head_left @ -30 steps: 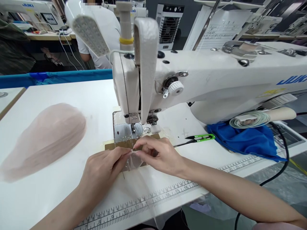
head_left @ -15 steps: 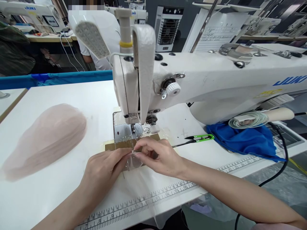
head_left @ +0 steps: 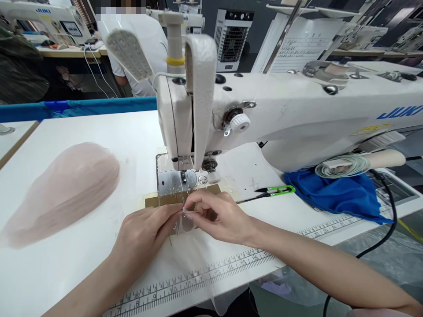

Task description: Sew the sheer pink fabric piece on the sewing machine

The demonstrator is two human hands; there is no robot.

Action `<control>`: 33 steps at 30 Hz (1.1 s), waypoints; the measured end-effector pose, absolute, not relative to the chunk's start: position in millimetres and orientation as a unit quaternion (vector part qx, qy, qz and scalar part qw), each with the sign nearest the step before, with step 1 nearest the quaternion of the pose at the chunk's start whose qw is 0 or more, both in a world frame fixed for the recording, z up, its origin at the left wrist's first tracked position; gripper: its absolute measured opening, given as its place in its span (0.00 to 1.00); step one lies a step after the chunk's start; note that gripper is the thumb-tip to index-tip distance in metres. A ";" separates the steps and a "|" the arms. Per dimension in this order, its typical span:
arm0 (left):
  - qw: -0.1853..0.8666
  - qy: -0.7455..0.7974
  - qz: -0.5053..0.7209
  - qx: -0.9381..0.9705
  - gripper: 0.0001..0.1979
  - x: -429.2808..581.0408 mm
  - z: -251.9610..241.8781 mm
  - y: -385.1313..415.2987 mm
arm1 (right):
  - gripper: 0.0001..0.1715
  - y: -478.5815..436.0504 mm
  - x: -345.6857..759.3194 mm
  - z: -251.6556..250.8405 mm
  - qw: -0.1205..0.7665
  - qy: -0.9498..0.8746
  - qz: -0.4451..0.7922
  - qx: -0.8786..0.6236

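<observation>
Both hands meet just in front of the sewing machine's needle area, over a brown plate [head_left: 211, 190] on the table. My left hand [head_left: 148, 226] pinches the edge of a thin, sheer fabric [head_left: 187, 223] between thumb and forefinger. Right beside it, my right hand [head_left: 218, 215] pinches the same edge with thumb and forefinger, its other fingers curled. The fabric hangs down toward the table's front edge and is nearly see-through. Behind the fingertips are the presser foot [head_left: 183, 177] and the metal needle plate [head_left: 167, 182] of the white sewing machine [head_left: 271, 105].
A sheer pinkish fabric piece [head_left: 72, 189] lies at the left of the table. Green thread snips [head_left: 279, 190] and a blue cloth [head_left: 330, 191] lie to the right. A printed ruler [head_left: 198, 281] runs along the front edge. Across the back, a person in white [head_left: 142, 57] sits.
The fingertips have shifted very slightly at the fabric edge, and a small folded bit shows between them. Both hands otherwise keep their places; the view has moved a little.
</observation>
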State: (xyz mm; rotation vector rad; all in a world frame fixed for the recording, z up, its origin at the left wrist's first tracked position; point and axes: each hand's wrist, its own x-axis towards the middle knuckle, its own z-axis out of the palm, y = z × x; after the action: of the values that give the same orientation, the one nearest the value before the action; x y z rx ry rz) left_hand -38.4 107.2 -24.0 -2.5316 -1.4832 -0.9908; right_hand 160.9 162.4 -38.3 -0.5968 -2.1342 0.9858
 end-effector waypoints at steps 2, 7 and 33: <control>0.016 -0.479 -0.319 -0.818 0.08 -39.3 -24.8 107.1 | 0.04 162.1 160.8 -38.2 0.349 -0.826 0.379 -0.229; 0.046 -0.472 -0.323 -0.819 0.07 -40.6 -23.6 105.7 | 0.05 162.1 160.4 -37.6 0.343 -0.830 0.377 -0.226; 0.095 -0.369 -0.380 -0.843 0.10 -28.8 -11.3 91.3 | 0.10 165.3 174.8 -28.7 0.429 -0.891 -0.148 0.022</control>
State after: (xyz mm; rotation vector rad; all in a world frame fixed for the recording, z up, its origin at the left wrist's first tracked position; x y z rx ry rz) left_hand -28.8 91.3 -11.3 -2.4992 -1.0928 -1.1282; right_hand 174.8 165.3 -28.7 0.0539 -2.2230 -0.3689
